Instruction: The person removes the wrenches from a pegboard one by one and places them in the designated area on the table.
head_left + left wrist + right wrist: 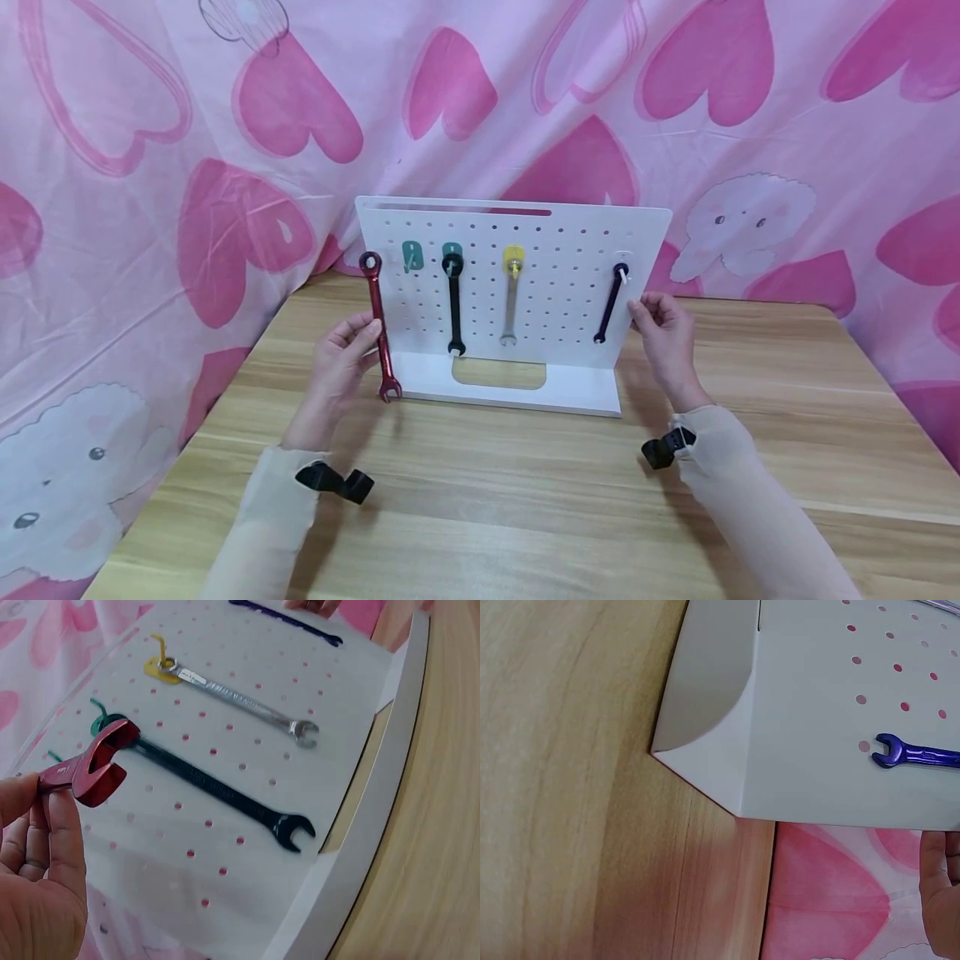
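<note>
In the head view my left hand point(345, 354) pinches a red wrench point(382, 333) between thumb and fingers, ring end up, in front of the white pegboard's point(480, 312) left edge. The left wrist view shows that wrench's open jaw point(97, 769) close up. My right hand point(667, 337) grips the board's right edge with thumb and fingers; in the right wrist view only part of it shows. A black wrench point(454, 304), a silver wrench point(511, 304) and a small purple wrench point(611, 304) hang on the board. Left of the black wrench is a bare green hook point(412, 257).
The pegboard's flat base point(581, 392) stands on a wooden table point(510, 500) and has an oblong cutout. Behind the table hangs a pink curtain point(570, 167) with hearts. Both wrists carry black cameras point(663, 450).
</note>
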`<state>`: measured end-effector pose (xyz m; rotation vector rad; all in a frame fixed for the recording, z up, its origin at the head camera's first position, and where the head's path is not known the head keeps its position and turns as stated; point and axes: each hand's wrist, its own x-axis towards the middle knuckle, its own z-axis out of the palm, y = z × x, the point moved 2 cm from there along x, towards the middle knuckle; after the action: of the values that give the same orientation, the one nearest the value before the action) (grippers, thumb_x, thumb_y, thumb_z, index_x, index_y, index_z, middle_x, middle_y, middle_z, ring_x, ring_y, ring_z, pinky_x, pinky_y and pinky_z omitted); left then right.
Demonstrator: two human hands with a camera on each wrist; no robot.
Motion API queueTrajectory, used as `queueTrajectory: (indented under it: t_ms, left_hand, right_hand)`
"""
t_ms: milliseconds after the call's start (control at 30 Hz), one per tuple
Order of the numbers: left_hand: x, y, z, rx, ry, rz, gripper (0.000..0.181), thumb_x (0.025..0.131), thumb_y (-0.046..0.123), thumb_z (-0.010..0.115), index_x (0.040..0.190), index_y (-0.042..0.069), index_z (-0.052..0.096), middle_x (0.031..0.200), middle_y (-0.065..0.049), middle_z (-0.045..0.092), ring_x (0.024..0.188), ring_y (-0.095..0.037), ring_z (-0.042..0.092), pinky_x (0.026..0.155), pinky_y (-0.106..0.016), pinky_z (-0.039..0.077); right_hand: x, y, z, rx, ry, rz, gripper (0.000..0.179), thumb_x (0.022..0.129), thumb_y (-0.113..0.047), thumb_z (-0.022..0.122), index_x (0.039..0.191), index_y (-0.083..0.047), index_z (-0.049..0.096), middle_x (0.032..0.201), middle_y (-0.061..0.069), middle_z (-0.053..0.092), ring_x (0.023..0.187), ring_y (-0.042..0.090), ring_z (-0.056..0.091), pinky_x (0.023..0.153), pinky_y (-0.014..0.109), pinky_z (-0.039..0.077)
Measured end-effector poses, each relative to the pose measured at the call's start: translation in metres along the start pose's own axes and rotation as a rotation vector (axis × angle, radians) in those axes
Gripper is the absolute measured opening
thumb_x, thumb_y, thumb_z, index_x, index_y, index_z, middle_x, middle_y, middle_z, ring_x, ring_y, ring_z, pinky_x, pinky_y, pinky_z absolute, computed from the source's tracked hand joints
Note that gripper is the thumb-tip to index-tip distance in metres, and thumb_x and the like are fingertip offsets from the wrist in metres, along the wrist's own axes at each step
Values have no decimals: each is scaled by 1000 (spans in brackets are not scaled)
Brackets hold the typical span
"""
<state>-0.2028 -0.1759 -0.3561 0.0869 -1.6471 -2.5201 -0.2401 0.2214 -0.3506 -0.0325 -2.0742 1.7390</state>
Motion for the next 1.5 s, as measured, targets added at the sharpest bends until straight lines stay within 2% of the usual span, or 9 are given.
queueTrajectory:
  t_ms: [100,267,500,567,700,800,933,1133,1500]
  left_hand:
    - [1,2,-11,-7,24,2,22,90,3,61,81,22,70,74,7,63,66,-3,61,61,-17,53]
    - [10,-3,-39,70,24,-17,11,86,11,68,84,22,69,77,9,63,69,-1,60,65,-17,53]
    - [49,-37,-98,243,13,-100,8,81,19,74,88,20,69,80,9,64,71,-1,61,65,-17,54]
    - [53,-41,-107,305,30,-137,8,80,22,75,85,21,69,77,11,65,68,1,61,62,-16,53]
    - [39,-25,-94,476,49,-225,4,85,20,71,86,20,66,72,14,62,65,2,57,59,-15,51]
    - [30,-14,-85,549,53,-262,3,90,14,63,87,17,63,71,15,60,63,3,55,58,-15,51]
    - [34,-19,-90,565,60,-295,2,91,10,60,92,10,62,69,14,59,62,3,57,58,-15,52]
    - [38,-25,-96,668,58,-309,30,92,10,59,116,-8,56,71,14,59,64,3,56,59,-15,52]
    - [42,-29,-98,796,49,-319,35,92,11,59,119,-10,55,71,14,59,63,1,54,58,-16,51]
  right_hand:
    - [0,0,-1,-5,-2,0,14,90,-3,60,98,9,59,76,-6,58,70,3,56,70,16,54]
    - [1,0,-1,6,-4,-9,15,90,-3,60,98,10,58,76,-6,58,71,3,57,70,17,54]
    - [1,1,0,31,-1,5,6,89,-2,60,92,4,61,75,-6,59,69,3,56,69,15,54]
    - [1,2,0,27,-3,2,6,89,-2,60,92,4,61,75,-5,58,69,3,56,69,16,54]
    - [1,1,0,26,-5,-2,5,90,-2,60,91,3,61,74,-5,58,69,4,56,68,15,54]
    - [1,1,0,40,-4,-6,5,90,-1,59,91,4,61,74,-5,59,69,5,57,67,14,54]
    - [1,2,0,35,-7,-16,9,90,-2,59,93,6,60,75,-6,60,70,4,57,66,12,53]
    - [2,3,-2,22,-17,11,11,91,-5,60,95,4,61,79,-5,61,74,6,59,68,12,53]
    - [2,5,-1,18,-12,-19,12,90,-4,60,94,7,61,76,-4,60,71,7,58,69,16,54]
